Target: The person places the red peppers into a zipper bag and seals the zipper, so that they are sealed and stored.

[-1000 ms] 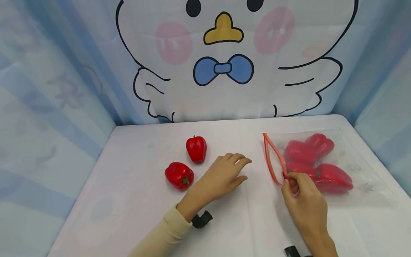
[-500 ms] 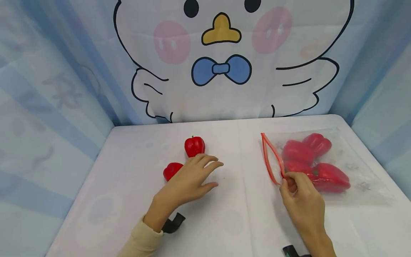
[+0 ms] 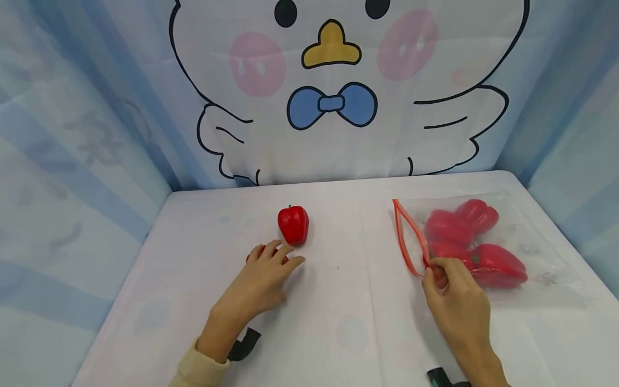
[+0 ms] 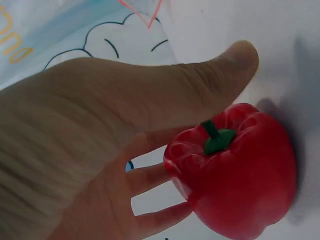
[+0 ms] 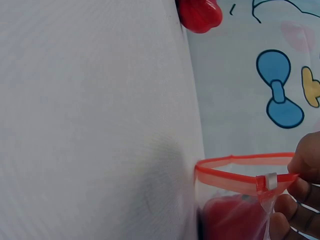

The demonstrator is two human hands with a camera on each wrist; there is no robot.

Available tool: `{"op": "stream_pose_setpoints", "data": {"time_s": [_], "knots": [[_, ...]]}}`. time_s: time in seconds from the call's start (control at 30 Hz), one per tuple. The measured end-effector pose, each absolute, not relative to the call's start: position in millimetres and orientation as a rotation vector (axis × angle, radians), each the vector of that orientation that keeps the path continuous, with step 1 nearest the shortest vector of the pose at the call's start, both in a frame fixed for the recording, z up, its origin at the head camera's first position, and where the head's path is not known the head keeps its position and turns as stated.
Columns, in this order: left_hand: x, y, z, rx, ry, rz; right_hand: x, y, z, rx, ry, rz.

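My left hand [image 3: 256,282] hovers over the nearer red pepper [image 4: 240,170], fingers spread around it; in the left wrist view the thumb lies above its green stem, and whether the fingers touch it cannot be told. A second red pepper [image 3: 293,224] stands just behind, untouched. On the right, my right hand [image 3: 459,306] pinches the orange-red rim [image 3: 411,226] of a clear zip bag [image 3: 546,252], whose mouth gapes to the left. Several red peppers [image 3: 498,266] lie inside the bag. A white slider [image 5: 271,181] shows on the rim in the right wrist view.
The white table [image 3: 338,333] meets a curtain with a cartoon figure and blue bow tie [image 3: 331,104] at its back edge. Blue patterned curtains [image 3: 72,188] hang at both sides. Black straps [image 3: 244,344] are at both wrists.
My left hand has moved left from the table's middle to the nearer loose pepper, now partly covering it. The right hand keeps its pinch on the bag rim.
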State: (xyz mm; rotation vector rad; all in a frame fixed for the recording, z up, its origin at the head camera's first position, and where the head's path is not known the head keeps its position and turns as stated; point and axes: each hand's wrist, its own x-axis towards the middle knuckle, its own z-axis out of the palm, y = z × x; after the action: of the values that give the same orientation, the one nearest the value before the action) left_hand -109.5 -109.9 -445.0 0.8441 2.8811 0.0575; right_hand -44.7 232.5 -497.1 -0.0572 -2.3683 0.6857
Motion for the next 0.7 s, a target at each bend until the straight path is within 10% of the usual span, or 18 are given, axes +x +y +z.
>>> {"op": "stream_pose_setpoints", "data": {"time_s": [0.7], "knots": [[-116, -120, -460, 0.873, 3.007, -0.117, -45, 232, -497, -0.051, -2.379, 0.682]]}}
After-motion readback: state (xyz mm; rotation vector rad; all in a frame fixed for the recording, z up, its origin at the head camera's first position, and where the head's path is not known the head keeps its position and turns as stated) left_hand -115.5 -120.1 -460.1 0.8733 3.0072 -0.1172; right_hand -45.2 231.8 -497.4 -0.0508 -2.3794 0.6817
